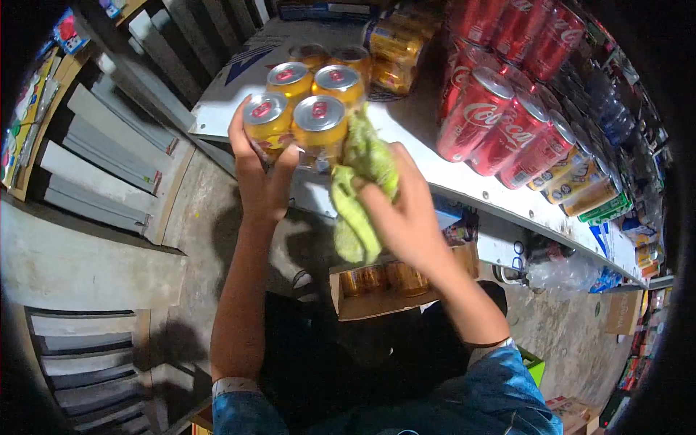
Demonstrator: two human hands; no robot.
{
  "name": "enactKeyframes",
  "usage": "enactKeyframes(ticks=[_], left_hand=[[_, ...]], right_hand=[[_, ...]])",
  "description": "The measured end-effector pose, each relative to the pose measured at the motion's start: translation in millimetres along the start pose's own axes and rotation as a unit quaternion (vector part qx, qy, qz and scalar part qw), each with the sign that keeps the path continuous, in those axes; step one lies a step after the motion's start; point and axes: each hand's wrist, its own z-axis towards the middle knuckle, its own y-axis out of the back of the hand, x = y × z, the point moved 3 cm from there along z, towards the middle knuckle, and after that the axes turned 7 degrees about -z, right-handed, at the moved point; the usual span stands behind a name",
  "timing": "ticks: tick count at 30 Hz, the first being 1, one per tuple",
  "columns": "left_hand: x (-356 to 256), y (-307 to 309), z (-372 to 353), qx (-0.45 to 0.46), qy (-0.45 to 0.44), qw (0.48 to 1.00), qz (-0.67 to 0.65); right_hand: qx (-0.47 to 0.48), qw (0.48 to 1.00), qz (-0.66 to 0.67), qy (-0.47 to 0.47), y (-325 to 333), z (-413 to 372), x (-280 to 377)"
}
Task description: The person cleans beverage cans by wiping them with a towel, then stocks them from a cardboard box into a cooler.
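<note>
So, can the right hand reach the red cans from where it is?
Probably yes: the red cans lie on the open shelf close to the right hand, nothing between, though it holds a cloth.

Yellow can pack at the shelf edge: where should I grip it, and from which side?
Probably grip the yellow can pack by its near cans' upright side walls, from the open front-left where the left hand clasps it; the green cloth and Coca-Cola cans crowd its right.
</note>
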Motion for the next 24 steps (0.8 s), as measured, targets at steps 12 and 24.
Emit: enactKeyframes(ticks=[12,24], left_hand=[[-27,-46,-18,-0.082,-0.086,0.946,0.302],[-29,29,10,0.093,-0.098,0.971,0.198]], right_hand=[[-0.051,0.998,0.001,0.039,-1,16,-15],[0.05,0.98,-0.159,0.11,-24,-7,20]])
